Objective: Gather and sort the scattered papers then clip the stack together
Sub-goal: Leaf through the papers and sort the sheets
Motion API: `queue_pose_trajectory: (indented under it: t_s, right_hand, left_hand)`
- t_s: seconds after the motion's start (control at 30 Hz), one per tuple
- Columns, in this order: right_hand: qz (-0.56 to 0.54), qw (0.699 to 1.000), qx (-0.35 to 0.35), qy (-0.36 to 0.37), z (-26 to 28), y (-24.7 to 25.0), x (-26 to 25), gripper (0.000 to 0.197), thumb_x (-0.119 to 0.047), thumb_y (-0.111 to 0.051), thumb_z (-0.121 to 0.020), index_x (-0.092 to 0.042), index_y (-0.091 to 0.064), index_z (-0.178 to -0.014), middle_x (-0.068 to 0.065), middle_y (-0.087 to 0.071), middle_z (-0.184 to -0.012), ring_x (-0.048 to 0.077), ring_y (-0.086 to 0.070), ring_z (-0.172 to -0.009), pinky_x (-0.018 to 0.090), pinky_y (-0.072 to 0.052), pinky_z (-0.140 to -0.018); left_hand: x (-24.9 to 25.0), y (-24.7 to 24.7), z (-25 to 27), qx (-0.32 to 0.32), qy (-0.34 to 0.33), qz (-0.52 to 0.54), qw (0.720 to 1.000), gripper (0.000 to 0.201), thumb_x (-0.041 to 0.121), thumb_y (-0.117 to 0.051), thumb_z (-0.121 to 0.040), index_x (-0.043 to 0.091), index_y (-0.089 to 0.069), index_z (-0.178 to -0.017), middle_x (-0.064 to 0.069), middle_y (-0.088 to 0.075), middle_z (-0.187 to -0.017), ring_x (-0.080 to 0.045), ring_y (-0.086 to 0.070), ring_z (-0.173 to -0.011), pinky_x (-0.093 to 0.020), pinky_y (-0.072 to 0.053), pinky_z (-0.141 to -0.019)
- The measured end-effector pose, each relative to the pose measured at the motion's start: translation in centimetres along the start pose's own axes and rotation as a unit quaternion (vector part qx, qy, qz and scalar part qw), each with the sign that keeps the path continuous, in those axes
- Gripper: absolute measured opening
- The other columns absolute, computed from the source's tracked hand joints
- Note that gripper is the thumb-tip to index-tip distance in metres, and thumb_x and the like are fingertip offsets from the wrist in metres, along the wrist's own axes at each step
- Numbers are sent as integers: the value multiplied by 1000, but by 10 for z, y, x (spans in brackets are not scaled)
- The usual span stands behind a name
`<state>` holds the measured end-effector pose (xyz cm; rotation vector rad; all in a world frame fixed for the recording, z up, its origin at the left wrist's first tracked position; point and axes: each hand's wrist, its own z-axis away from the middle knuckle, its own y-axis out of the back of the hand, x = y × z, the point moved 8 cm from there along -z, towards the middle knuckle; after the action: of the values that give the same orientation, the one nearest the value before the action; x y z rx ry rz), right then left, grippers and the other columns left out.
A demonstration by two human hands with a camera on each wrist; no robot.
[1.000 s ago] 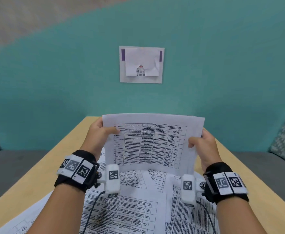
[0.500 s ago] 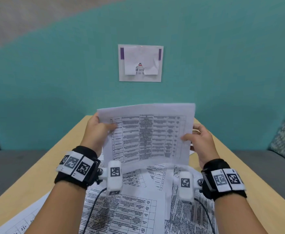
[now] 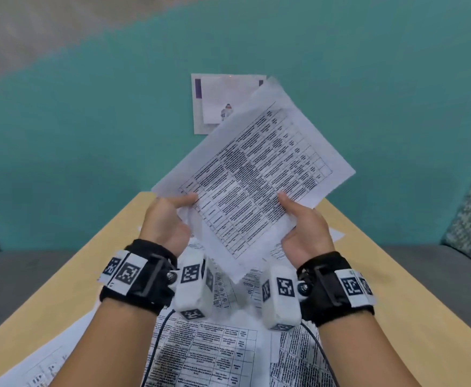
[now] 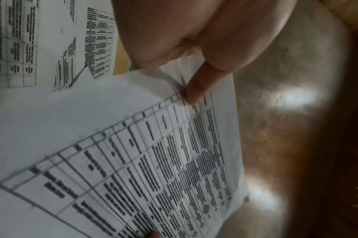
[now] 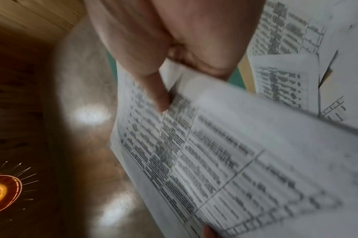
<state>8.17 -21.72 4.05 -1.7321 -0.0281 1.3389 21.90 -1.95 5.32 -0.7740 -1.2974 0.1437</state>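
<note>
Above: wooden table (image 3: 382,289) strewn with loose printed papers (image 3: 209,356). Over these, tilted cornerwise, a printed sheet (image 3: 256,174) held clear of the table between both hands. Left hand (image 3: 167,219) pinching the left edge, thumb on top; right hand (image 3: 304,227) pinching the lower right edge likewise.

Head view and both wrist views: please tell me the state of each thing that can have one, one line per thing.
White printed sheets with tables: lifted off the table, tilted diagonally, held at both sides.
Left hand: thumb pinching the sheets' left edge.
Right hand: thumb pinching their right edge.
Loose printed papers: scattered, overlapping on the light wooden table.
Wall notice: partly hidden behind the sheets.
</note>
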Motion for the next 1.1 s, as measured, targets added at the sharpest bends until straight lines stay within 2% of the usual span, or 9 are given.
queue_pose_trajectory:
  t_s: [0.17, 0.27, 0.37, 0.5, 0.6, 0.73, 0.83, 1.0, 1.1]
  right_hand:
    - [112, 984, 70, 116, 5, 20, -40, 46, -7, -77, -86, -9, -52, -124, -10, -56, -113, 12, -43, -127, 38, -30, -112]
    - [209, 964, 38, 157, 9, 18, -55, 25, -2, -76, -85, -19, -63, -97, -11, -66, -100, 18, -60, -114, 37, -42, -103]
    - [301, 939, 31, 163, 11, 12, -52, 17, -5, -78, -84, -19, -68, -83, -2, -75, -93, 20, -71, -95, 43, -53, -95]
    - [326, 921, 24, 212, 12, 0, -54, 16, -7, -75, -88, -23, -73, -93, -4, -77, -99, 20, -73, -98, 42, -56, -95]
    - [318, 920, 25, 230, 12, -6, -55, 19, -8, -74, -89, -23, -70, -100, -9, -75, -99, 16, -72, -98, 34, -54, -91]
    - [321, 931, 20, 173, 5, 4, -41, 34, 1, -70, -86, -15, -65, -115, -6, -72, -105, 12, -67, -92, 27, -52, -77]
    - [338, 932, 24, 130, 0, 11, -27, 40, -1, -64, -87, -11, -61, -125, -2, -70, -114, 21, -64, -103, 37, -51, -93]
    - [323, 932, 24, 165, 2, 5, -38, 30, 1, -60, -88, -15, -64, -113, -7, -70, -104, 12, -63, -92, 29, -50, -80]
    - [323, 934, 17, 151, -1, 9, -34, 32, 2, -62, -86, -13, -64, -114, -6, -70, -102, 12, -63, -90, 29, -48, -77]
  left_hand:
    - [37, 0, 6, -21, -160, -148, 976, 22, 11, -77, -86, 21, -63, -100, 6, -78, -86, -15, -70, -78, -27, -51, -67]
    - [35, -6, 8, -62, -160, -264, 949, 52, 30, -86, -73, 25, -63, -120, 1, -80, -108, -17, -75, -101, -38, -53, -86]
    - [13, -17, 9, -102, -121, -300, 941, 58, 18, -88, -75, 18, -65, -128, -6, -80, -113, -23, -76, -103, -35, -57, -82]
    - [12, -26, 13, -46, -207, -294, 932, 27, -3, -73, -90, 20, -74, -106, 6, -81, -100, -8, -77, -89, -20, -60, -77]
    - [12, -27, 12, -22, -236, -284, 929, 27, -2, -72, -92, 20, -73, -109, 3, -79, -106, -11, -76, -95, -26, -60, -85]
    - [-2, -17, 2, -11, -187, -285, 940, 29, -4, -72, -89, 15, -68, -110, -3, -78, -110, -26, -73, -105, -36, -58, -88]
    - [-12, -14, -2, -8, -159, -303, 940, 29, -1, -69, -91, 13, -68, -116, -2, -76, -114, -27, -70, -108, -44, -54, -99]
    - [-4, -20, -1, -12, -174, -282, 943, 34, -3, -65, -93, 13, -66, -124, 5, -75, -114, -13, -69, -106, -28, -53, -90]
    - [-7, -16, -3, -16, -160, -289, 944, 39, -4, -67, -90, 14, -65, -125, 4, -75, -117, -16, -69, -110, -33, -53, -96]
